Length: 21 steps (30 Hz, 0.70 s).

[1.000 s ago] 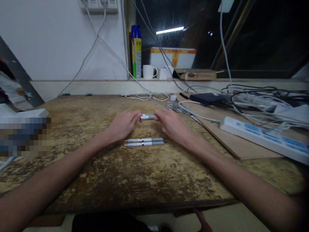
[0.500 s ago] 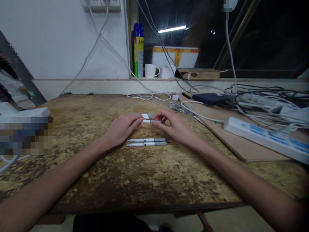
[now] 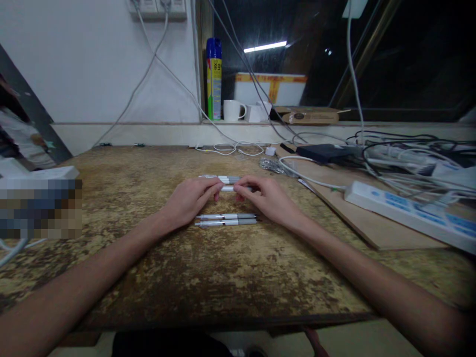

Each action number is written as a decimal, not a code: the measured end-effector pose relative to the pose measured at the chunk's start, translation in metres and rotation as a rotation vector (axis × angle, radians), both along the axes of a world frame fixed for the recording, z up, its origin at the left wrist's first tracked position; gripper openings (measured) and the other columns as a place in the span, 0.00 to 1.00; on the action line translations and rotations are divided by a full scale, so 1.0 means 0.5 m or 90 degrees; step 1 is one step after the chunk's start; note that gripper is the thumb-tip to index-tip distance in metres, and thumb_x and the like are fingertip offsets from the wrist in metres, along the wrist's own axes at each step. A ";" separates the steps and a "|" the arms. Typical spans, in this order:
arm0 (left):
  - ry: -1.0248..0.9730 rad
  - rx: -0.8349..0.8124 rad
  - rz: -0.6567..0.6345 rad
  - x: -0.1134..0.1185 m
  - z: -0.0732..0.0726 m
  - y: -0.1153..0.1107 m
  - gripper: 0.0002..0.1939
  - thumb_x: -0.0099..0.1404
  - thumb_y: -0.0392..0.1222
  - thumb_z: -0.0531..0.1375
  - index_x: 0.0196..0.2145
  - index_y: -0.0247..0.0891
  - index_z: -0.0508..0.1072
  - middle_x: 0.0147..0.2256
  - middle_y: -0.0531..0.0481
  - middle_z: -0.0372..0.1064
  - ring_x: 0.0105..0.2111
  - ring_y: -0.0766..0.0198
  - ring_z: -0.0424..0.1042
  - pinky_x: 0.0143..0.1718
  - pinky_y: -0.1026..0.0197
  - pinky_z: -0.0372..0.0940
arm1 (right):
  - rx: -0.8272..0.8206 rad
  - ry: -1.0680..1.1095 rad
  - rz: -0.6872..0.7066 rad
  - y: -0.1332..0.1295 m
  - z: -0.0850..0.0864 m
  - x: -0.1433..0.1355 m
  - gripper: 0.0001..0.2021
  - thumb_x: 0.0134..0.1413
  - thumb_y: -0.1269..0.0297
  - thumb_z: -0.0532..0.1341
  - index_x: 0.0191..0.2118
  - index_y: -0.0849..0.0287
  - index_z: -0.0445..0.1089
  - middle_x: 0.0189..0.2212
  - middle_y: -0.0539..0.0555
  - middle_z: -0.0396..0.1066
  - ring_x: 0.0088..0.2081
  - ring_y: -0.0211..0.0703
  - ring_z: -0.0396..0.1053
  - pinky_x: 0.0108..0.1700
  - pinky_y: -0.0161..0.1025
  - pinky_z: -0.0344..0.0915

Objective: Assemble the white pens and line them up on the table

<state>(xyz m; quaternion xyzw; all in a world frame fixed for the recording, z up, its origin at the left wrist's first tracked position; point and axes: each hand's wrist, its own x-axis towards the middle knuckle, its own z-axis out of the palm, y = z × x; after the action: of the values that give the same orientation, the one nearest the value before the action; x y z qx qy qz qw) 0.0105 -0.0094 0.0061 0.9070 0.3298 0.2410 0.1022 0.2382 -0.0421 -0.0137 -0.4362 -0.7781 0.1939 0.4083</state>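
Between my hands lies a white and grey pen (image 3: 228, 189), held level just above or on the table. My left hand (image 3: 193, 197) pinches its left end between thumb and fingers. My right hand (image 3: 262, 196) grips the grey end, most of which its fingers hide. Just behind it are more white and grey pens (image 3: 226, 179), partly covered by my hands. Closer to me, two similar pens (image 3: 225, 219) lie side by side on the worn wooden table (image 3: 230, 277), their dark tips pointing right.
On the right, a white power strip (image 3: 405, 210) and tangled cables rest on a brown board (image 3: 345, 218). A dark flat box (image 3: 323, 152) sits behind. A spray can (image 3: 214, 79) and a white mug (image 3: 233, 110) stand on the sill. Coiled white cable (image 3: 230, 148) lies at the table's back.
My right fingers have closed further round the grey end of the pen. The left hand has shifted slightly, and more of the pens behind shows.
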 end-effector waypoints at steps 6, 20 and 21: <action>-0.006 0.003 -0.010 0.000 0.000 0.000 0.21 0.78 0.48 0.48 0.34 0.39 0.74 0.32 0.51 0.74 0.34 0.61 0.71 0.38 0.60 0.58 | 0.028 0.031 0.018 -0.003 0.003 0.002 0.09 0.62 0.59 0.63 0.43 0.57 0.75 0.39 0.54 0.78 0.41 0.45 0.74 0.45 0.41 0.67; -0.022 -0.004 0.002 0.000 -0.001 -0.001 0.21 0.78 0.47 0.48 0.33 0.38 0.75 0.32 0.51 0.74 0.33 0.61 0.71 0.37 0.61 0.58 | -0.003 0.040 0.005 -0.001 0.001 0.003 0.10 0.65 0.58 0.60 0.43 0.56 0.76 0.37 0.54 0.79 0.39 0.46 0.75 0.43 0.42 0.68; -0.025 -0.003 0.003 0.000 -0.001 -0.001 0.21 0.78 0.47 0.48 0.33 0.38 0.75 0.32 0.51 0.74 0.33 0.61 0.71 0.37 0.61 0.58 | 0.014 0.043 0.007 -0.002 0.001 0.003 0.09 0.63 0.60 0.61 0.43 0.56 0.76 0.38 0.54 0.79 0.41 0.46 0.75 0.45 0.43 0.68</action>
<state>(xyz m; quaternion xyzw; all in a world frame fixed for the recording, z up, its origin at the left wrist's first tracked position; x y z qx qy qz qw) 0.0106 -0.0100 0.0055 0.9010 0.3305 0.2583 0.1104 0.2397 -0.0429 -0.0132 -0.4206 -0.7683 0.2021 0.4382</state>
